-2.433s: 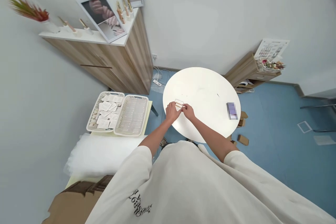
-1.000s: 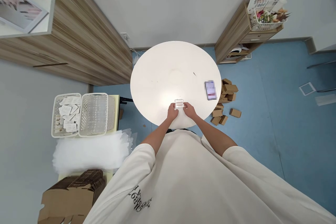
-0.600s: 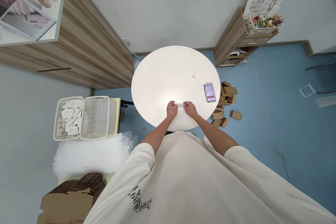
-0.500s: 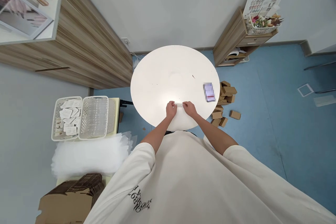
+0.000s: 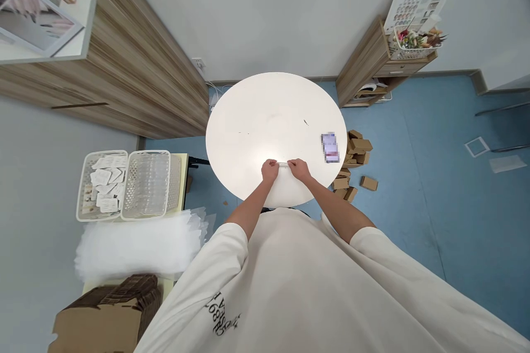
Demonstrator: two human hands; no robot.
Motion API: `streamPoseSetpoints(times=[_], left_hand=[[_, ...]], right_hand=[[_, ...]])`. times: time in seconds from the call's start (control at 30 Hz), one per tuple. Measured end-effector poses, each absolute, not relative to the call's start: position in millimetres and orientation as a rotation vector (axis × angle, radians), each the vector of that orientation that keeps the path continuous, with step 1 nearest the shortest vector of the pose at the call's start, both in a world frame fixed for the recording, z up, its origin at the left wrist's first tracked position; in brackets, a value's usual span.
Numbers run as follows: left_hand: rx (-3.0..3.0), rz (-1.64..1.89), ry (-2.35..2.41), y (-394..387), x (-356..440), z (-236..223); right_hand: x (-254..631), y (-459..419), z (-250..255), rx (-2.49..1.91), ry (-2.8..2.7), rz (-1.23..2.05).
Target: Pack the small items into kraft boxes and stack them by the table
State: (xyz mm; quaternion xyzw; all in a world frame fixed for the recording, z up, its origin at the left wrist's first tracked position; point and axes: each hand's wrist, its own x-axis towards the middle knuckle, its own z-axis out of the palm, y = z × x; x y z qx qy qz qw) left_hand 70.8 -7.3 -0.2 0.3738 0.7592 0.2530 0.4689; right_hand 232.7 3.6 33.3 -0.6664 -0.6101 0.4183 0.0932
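Near the front edge of the round white table point(image 5: 248, 105), my left hand point(image 5: 270, 170) and my right hand point(image 5: 298, 169) face each other with fingers closed. Between them they hold the two ends of a small, narrow, whitish strip-like piece point(image 5: 283, 164). Its exact kind is too small to make out against the white tabletop. To the right of my right hand a phone-like rectangle point(image 5: 330, 148), blurred by pixels, lies on the table.
At left, a white basket point(image 5: 78, 193) holds white cards; a second basket point(image 5: 168, 185) holds clear flat pieces. Nearby are a stack of translucent sheets point(image 5: 136, 245) and flattened cardboard boxes point(image 5: 99, 328). Small brown boxes point(image 5: 359, 146) lie on the floor at right, near a wooden cabinet point(image 5: 364, 60).
The camera view has shifted slightly. Both hands stay almost in place, still closed on the ends of the narrow whitish piece.
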Motion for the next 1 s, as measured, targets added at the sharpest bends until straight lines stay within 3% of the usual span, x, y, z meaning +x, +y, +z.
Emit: streamPoseSetpoints(times=[0.67,1.0], left_hand=[[0.722,0.646,1.852,-1,71,8],[0.743,0.671,1.877,-24,65,-20]], right_hand=[[233,6,33,-1.927,-1.866,1.201],[225,7,25,-1.954,-1.838,1.218]])
